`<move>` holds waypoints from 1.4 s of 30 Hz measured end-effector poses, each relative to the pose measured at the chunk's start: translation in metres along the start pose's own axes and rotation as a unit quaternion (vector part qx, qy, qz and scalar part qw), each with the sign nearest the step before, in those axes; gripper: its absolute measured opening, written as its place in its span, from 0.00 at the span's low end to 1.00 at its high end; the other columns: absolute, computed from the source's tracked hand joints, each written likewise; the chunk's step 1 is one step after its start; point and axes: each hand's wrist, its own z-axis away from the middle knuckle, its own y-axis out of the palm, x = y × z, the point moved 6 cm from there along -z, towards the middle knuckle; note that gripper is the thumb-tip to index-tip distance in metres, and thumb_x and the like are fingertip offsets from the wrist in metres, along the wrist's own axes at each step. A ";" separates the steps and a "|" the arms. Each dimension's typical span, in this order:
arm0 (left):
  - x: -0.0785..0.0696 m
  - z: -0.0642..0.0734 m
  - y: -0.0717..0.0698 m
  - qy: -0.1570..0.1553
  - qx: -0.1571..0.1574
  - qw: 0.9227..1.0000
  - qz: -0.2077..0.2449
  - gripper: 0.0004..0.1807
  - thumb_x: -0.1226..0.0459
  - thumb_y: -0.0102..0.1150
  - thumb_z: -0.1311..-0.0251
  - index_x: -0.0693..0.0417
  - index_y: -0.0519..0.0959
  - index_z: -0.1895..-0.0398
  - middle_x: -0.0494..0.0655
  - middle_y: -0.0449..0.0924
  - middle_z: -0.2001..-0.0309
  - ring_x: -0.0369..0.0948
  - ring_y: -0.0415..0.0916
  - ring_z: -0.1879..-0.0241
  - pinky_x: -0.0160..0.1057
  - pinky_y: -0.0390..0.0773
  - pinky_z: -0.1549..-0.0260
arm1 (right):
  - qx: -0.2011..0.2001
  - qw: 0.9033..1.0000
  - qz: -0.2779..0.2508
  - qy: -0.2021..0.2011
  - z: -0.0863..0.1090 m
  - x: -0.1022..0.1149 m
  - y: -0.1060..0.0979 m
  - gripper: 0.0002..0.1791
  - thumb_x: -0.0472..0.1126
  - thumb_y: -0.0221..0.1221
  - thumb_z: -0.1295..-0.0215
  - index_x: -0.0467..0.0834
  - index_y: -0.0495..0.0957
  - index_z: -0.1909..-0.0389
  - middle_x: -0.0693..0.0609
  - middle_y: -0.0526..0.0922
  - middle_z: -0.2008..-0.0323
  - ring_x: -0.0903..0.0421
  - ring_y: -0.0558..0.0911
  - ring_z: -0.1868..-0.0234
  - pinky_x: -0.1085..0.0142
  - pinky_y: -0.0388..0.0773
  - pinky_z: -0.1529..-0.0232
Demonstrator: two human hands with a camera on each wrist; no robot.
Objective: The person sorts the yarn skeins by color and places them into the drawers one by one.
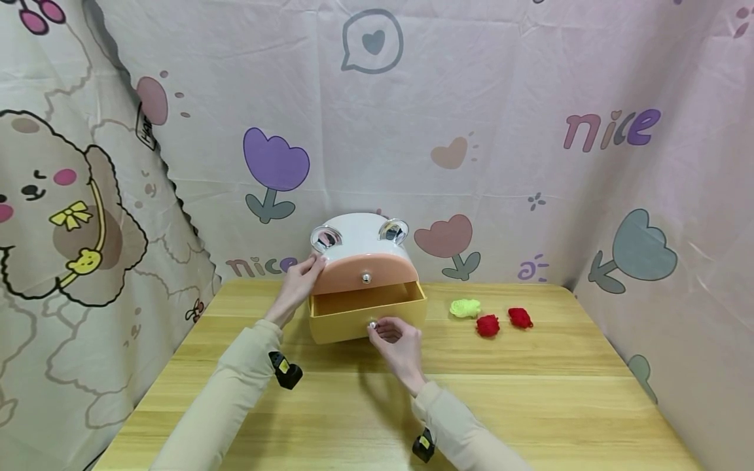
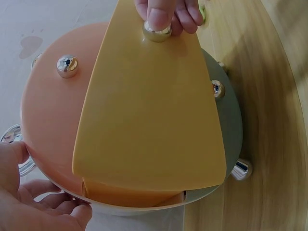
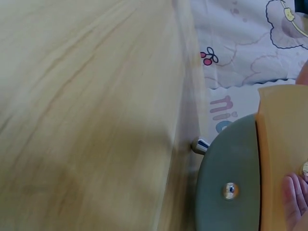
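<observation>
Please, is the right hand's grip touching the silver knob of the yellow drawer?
Touching. The left wrist view shows the right hand's grip with its thumb on the silver knob.

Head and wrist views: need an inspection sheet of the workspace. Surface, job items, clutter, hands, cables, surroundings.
Surface: light wood-grain tabletop, no spills seen.
Job items: round drawer cabinet with silver eye-like ornaments; yellow drawer pulled out, peach drawer above and green drawer below shut.
Clutter: lime-green yarn bundle and two red yarn bundles, right of the cabinet.
Left hand: grips the cabinet's left edge.
Right hand: pinches the yellow drawer's silver knob.
Cables: none certain; thin dark line at lower left unclear.
Surroundings: printed curtain behind and at both sides.
</observation>
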 end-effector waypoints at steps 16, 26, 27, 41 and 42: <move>-0.001 0.000 0.000 0.008 -0.001 1.000 0.008 0.35 0.47 0.44 0.23 0.56 0.54 0.22 0.50 0.47 0.19 0.50 0.45 0.19 0.48 0.51 0.20 | 0.005 1.000 0.007 -0.024 0.012 0.003 -0.006 0.05 0.32 0.72 0.46 0.40 0.86 0.68 0.44 0.90 0.71 0.62 0.86 0.73 0.72 0.85 0.68; 0.000 0.000 0.000 0.009 -0.004 1.000 0.008 0.35 0.47 0.44 0.23 0.57 0.55 0.22 0.52 0.47 0.20 0.51 0.46 0.19 0.48 0.51 0.20 | -0.003 1.000 0.019 -0.007 0.018 0.009 -0.005 0.06 0.27 0.72 0.48 0.37 0.85 0.69 0.42 0.90 0.71 0.56 0.87 0.73 0.68 0.87 0.68; 0.000 0.000 0.000 0.008 -0.004 1.000 0.007 0.35 0.47 0.44 0.23 0.57 0.55 0.22 0.51 0.48 0.19 0.51 0.46 0.19 0.48 0.52 0.20 | -0.005 1.000 0.022 -0.003 0.019 0.010 -0.005 0.06 0.26 0.71 0.48 0.35 0.85 0.69 0.41 0.90 0.71 0.55 0.87 0.73 0.67 0.87 0.68; 0.000 0.000 0.000 0.004 -0.006 1.000 -0.002 0.36 0.45 0.44 0.24 0.56 0.55 0.22 0.50 0.48 0.19 0.51 0.46 0.19 0.49 0.52 0.20 | -0.001 1.000 -0.019 -0.022 0.026 0.011 -0.009 0.07 0.29 0.73 0.48 0.41 0.86 0.69 0.44 0.90 0.72 0.57 0.87 0.73 0.68 0.87 0.68; 0.001 0.000 0.000 0.004 -0.005 1.000 0.000 0.36 0.46 0.44 0.24 0.56 0.55 0.22 0.50 0.48 0.19 0.51 0.46 0.19 0.49 0.52 0.20 | 0.000 0.999 -0.024 -0.022 0.027 0.011 -0.010 0.07 0.30 0.73 0.48 0.41 0.86 0.69 0.45 0.90 0.72 0.57 0.87 0.73 0.68 0.87 0.68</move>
